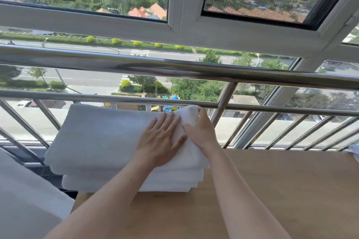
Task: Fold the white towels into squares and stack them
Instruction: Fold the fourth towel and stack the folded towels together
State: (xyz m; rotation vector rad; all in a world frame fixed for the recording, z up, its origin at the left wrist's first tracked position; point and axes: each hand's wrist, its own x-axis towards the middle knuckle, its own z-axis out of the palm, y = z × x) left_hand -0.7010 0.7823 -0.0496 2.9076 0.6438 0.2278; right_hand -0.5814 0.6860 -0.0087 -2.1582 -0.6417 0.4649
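Stacking step, left of center frame: the top towel [101, 136] lies on the stack [136, 182] at the counter's [272, 190] left end. Left hand [161, 141] presses flat, fingers straight, slightly apart. Right hand [200, 130] fingers curl around the towel's bunched far-right corner. Next, probably: flatten that corner and square the edges.

**Left hand flat, right hand gripping**

I see my left hand [161, 141] lying palm down on the top towel [101, 137], fingers straight and slightly spread, thumb angled out to the right. My right hand [201, 130] sits close beside it, fingers curled over a bunched far corner of that towel. Both forearms are bare. The left forearm [108, 198] enters from the lower left, the right forearm [240, 190] from the lower right, and they converge.
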